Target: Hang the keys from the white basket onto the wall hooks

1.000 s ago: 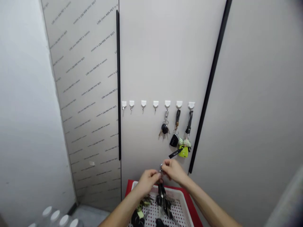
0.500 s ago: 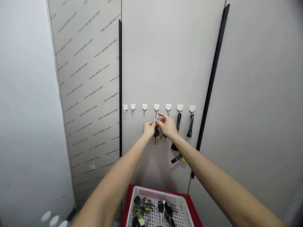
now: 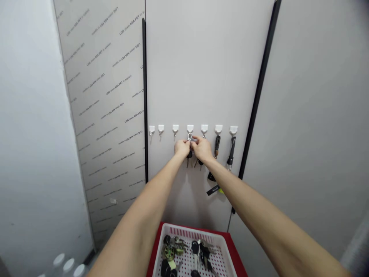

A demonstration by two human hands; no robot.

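Observation:
Both my hands meet at a bunch of keys (image 3: 189, 154) in front of the door panel. My left hand (image 3: 182, 147) pinches it from the left, and my right hand (image 3: 202, 148) grips it from the right, fingertips close together. A silver clip (image 3: 190, 136) sticks up above my fingers and overlaps the white hook (image 3: 190, 128) in the middle of the row; whether it is caught on the hook I cannot tell. Below my fingers dangle a dark key head and metal blades. Behind my right hand, another set of keys (image 3: 201, 162) hangs, partly hidden.
To the right, a braided black strap (image 3: 217, 145) and a black strap (image 3: 231, 152) hang from hooks. Several white hooks (image 3: 175, 128) line the left. Below, a white basket (image 3: 220, 239) with bunches of keys (image 3: 169, 252) rests on a red surface (image 3: 230, 239). Black handles (image 3: 145, 96) edge the panel.
Both hands have moved slightly up with the keys, bringing the silver clip from below the middle hook up against it. The view has shifted a little.

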